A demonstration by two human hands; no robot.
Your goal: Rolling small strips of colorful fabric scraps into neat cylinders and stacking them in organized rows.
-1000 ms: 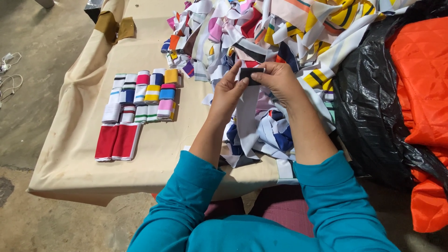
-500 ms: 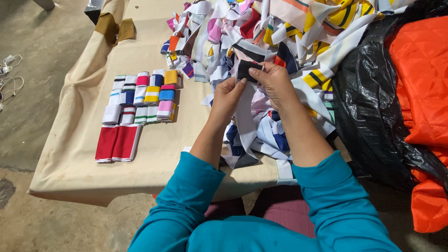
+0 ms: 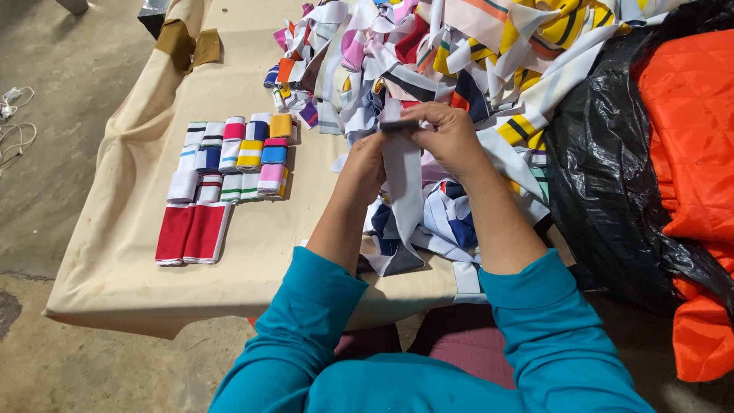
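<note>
My left hand (image 3: 365,167) and my right hand (image 3: 446,136) both pinch the top end of a long grey-white fabric strip (image 3: 404,187) that hangs down between my wrists over the table. The strip's top edge has a dark band. Beneath and beyond my hands lies a big tangled pile of striped fabric strips (image 3: 459,53) in many colours. To the left, folded fabric pieces (image 3: 233,157) lie in neat rows, with two red folded pieces (image 3: 193,233) nearest the front edge.
A beige cloth covers the table (image 3: 115,268). A black plastic bag (image 3: 612,176) and orange quilted fabric (image 3: 688,138) sit at the right. Brown cloth scraps (image 3: 187,42) lie at the far left corner. White cords (image 3: 15,122) lie on the concrete floor.
Both hands have drawn the strip along, so a longer grey-white length hangs down between my wrists. The folded rows have not moved.
</note>
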